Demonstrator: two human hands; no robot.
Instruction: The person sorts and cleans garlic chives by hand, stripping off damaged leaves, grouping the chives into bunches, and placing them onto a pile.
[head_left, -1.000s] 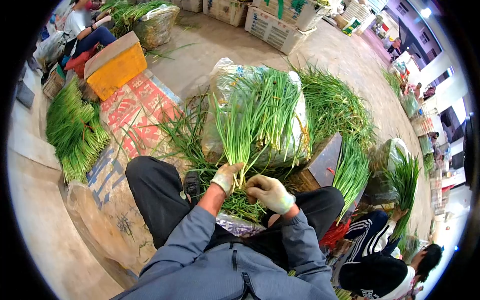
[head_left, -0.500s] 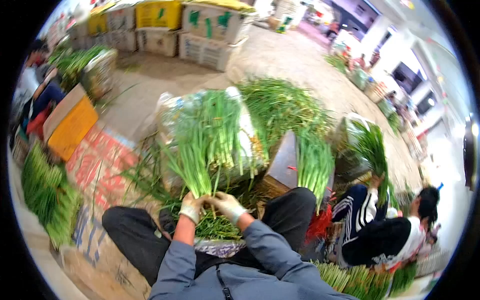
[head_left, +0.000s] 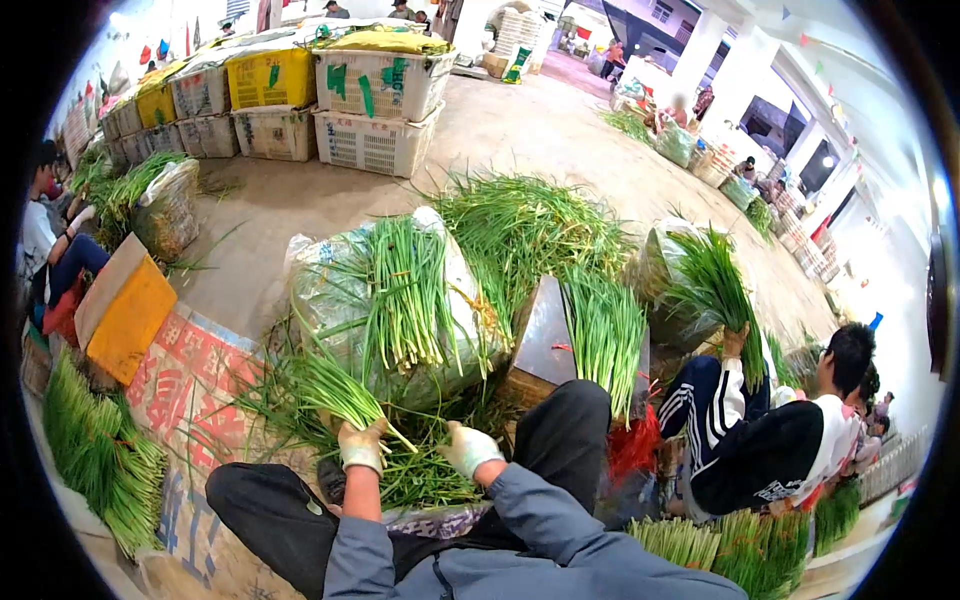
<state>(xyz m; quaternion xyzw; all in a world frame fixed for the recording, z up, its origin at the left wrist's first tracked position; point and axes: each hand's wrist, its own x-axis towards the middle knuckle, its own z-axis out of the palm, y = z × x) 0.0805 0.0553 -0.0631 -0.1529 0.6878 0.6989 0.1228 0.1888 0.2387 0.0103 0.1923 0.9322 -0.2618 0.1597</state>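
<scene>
My left hand (head_left: 362, 446), in a pale work glove, is closed around a small bunch of chives (head_left: 342, 392). The leaves spread up and to the left, and the stalk ends point down right toward my other hand. Apart from it, my right hand (head_left: 468, 449), also gloved, has curled fingers; whatever is in them, if anything, is too small to make out. Below both hands lie loose chive leaves (head_left: 425, 482). Just ahead, a tied chive bundle (head_left: 408, 300) rests on a plastic-wrapped bale (head_left: 330, 270).
More chives (head_left: 608, 325) lie over a small wooden stand (head_left: 535, 345), beside red ties (head_left: 635, 450). A large chive heap (head_left: 530, 225) lies beyond. Stacked crates (head_left: 375, 145) stand farther back. A seated person (head_left: 780, 430) at right holds chives; bundles (head_left: 100, 450) lie at left.
My hands, together around the chives before, are now apart. The bunch has swung lower and left in my left hand. The view has shifted slightly.
</scene>
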